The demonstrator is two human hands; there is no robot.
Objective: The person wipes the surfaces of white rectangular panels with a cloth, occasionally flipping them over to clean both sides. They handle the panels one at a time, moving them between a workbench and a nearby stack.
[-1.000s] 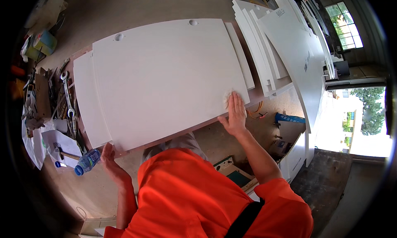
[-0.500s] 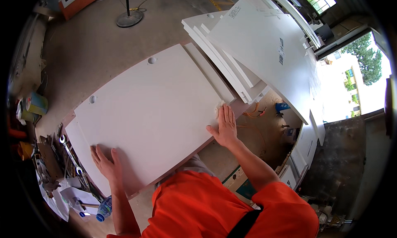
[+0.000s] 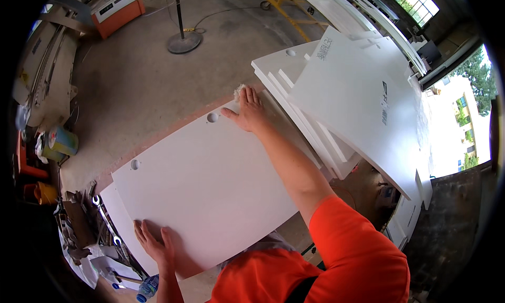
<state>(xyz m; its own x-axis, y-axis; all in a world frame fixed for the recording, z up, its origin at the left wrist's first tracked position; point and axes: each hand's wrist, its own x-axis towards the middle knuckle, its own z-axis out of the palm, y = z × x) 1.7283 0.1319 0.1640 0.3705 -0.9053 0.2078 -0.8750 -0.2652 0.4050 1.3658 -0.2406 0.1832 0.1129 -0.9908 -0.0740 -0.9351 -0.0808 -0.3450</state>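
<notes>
The right hand (image 3: 248, 112) reaches to the far corner of a white panel (image 3: 215, 192), its forearm stretched over the board's right-hand side. This hand is open, the fingers straight and held close together, with the thumb spread out sideways. A crumpled whitish cloth (image 3: 239, 93) lies under its fingers and pokes out past their tips (whether they pinch it or only press on it, I cannot tell).

The left hand (image 3: 155, 246) rests on the same panel near its left edge, much closer to the body. It is open too, fingers extended and thumb apart, with nothing visible in its grasp. The panel thus lies flat under both hands, on a worktop (image 3: 173, 131) whose reddish edge shows beyond it. One round recess (image 3: 212, 117) sits just beside the right thumb; another (image 3: 135, 165) is farther along the far edge, beyond the left hand.

Left of the left hand are a double-ended wrench (image 3: 108, 221) and other tools, and nearer the body, a plastic bottle (image 3: 148, 289) with a blue cap. To the right of the right forearm stand stacked white boards (image 3: 357, 103), the top one set askew. Well beyond the right hand, a round dark base (image 3: 184, 43) carries an upright pole on the floor (image 3: 131, 82).
</notes>
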